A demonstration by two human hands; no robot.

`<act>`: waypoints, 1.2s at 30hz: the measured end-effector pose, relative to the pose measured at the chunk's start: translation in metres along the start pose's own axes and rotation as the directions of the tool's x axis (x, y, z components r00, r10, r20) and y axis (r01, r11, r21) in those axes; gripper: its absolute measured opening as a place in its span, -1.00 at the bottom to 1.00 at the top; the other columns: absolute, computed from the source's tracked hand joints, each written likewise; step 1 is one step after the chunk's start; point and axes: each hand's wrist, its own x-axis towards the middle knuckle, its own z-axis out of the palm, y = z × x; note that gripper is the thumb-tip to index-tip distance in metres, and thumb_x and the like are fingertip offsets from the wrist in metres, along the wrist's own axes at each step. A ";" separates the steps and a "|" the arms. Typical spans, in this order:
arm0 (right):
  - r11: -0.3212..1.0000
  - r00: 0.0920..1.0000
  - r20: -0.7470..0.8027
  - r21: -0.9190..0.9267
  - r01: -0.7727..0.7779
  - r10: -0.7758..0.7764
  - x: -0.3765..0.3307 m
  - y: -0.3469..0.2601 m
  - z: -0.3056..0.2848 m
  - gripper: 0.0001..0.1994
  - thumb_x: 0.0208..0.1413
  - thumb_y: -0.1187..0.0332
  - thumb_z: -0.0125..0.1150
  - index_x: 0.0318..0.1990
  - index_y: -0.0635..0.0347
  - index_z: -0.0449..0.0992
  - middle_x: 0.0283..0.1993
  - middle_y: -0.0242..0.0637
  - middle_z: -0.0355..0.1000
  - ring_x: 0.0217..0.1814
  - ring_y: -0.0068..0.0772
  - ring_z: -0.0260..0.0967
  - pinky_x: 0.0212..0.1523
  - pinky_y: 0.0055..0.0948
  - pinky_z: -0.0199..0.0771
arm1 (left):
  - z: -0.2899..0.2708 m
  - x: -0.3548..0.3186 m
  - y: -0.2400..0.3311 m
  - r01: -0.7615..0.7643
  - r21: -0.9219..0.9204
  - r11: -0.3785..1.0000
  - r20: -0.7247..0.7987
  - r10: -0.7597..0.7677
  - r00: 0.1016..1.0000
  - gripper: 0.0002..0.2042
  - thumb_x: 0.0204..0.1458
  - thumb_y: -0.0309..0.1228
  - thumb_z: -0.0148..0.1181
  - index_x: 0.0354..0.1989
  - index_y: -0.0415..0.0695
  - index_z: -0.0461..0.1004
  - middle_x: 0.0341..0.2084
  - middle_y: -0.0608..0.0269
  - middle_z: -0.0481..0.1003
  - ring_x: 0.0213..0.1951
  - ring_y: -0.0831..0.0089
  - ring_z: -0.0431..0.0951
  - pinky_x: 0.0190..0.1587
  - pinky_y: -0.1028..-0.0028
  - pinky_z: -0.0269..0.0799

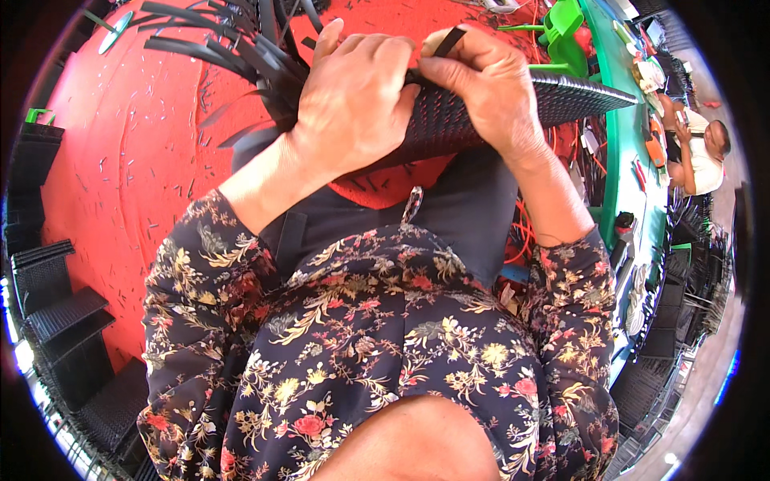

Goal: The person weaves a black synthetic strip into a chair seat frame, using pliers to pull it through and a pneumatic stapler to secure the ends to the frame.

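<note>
A black woven basket (449, 120) lies across my lap, its closely plaited wall reaching to the right. Loose flat black strips (241, 48) fan out from its left end. My left hand (353, 104) is closed over the basket's upper edge, fingers bent and thumb pressed on the weave. Beside it, my right hand (489, 88) pinches a short black strip (449, 42) between thumb and fingers, its end sticking up. The hands almost meet at the edge. What lies beneath the left palm is hidden.
Small dark offcuts lie scattered on the red floor (120, 176). A green-edged table (618, 160) at right carries tools and odds and ends. Stacked black woven pieces (64, 313) stand at left. A bright green plastic chair (565, 40) is at the back. A person (702, 152) sits far right.
</note>
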 end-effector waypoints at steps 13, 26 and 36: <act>0.974 0.975 -0.218 0.225 0.012 0.039 -0.019 -0.031 0.008 -0.80 0.18 0.38 0.10 -0.46 0.27 0.42 -0.52 -0.33 0.44 -0.59 -0.72 0.14 -0.52 -0.72 0.15 | -0.022 0.015 0.009 0.123 0.043 0.992 0.329 -0.130 0.935 -0.78 -0.16 -0.34 0.23 -0.42 -0.19 0.38 -0.55 0.10 0.47 -0.43 0.16 0.54 -0.41 0.26 0.45; 0.929 0.993 0.026 -0.357 -0.096 0.112 0.063 -0.050 -0.002 -0.73 0.12 0.37 0.11 -0.61 0.22 0.35 -0.69 -0.51 0.24 -0.62 -0.74 0.10 -0.61 -0.61 0.10 | -0.019 0.017 0.019 0.057 0.109 0.992 0.175 -0.075 0.982 -0.76 -0.15 -0.29 0.25 -0.46 -0.16 0.36 -0.56 0.20 0.39 -0.44 0.20 0.48 -0.42 0.29 0.39; 0.836 0.918 0.194 -0.507 -0.207 0.345 0.085 0.013 -0.014 -0.75 0.00 0.36 0.18 -0.64 0.26 0.39 -0.74 -0.36 0.24 -0.66 -0.61 0.17 -0.60 -0.45 0.21 | -0.016 0.012 0.020 0.071 0.065 0.995 0.192 -0.082 0.978 -0.74 -0.17 -0.45 0.23 -0.25 -0.19 0.44 -0.53 0.16 0.41 -0.42 0.18 0.48 -0.36 0.29 0.40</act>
